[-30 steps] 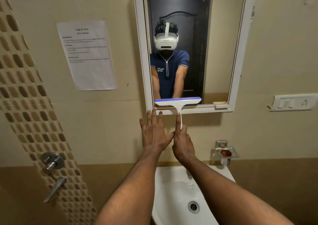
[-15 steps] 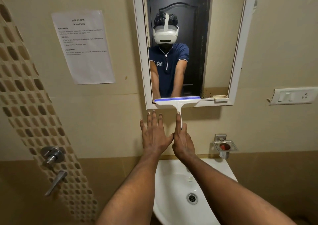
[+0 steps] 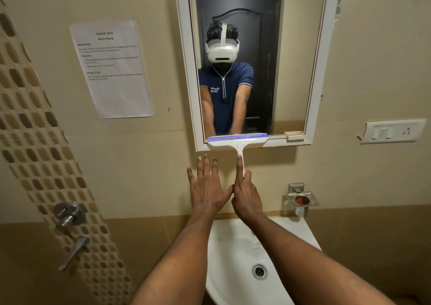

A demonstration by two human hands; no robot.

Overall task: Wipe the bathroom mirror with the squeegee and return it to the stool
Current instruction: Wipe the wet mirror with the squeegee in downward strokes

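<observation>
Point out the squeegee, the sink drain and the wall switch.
squeegee (image 3: 238,141): head view, on the white head just under the blade.
sink drain (image 3: 259,271): head view, on the metal grate in the basin.
wall switch (image 3: 393,131): head view, on the white plate right of the mirror.

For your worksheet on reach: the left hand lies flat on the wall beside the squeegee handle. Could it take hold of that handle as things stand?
Probably yes. The left hand is open, its thumb against the right hand gripping the squeegee handle. Bare handle shows above that grip, nothing between.
</observation>
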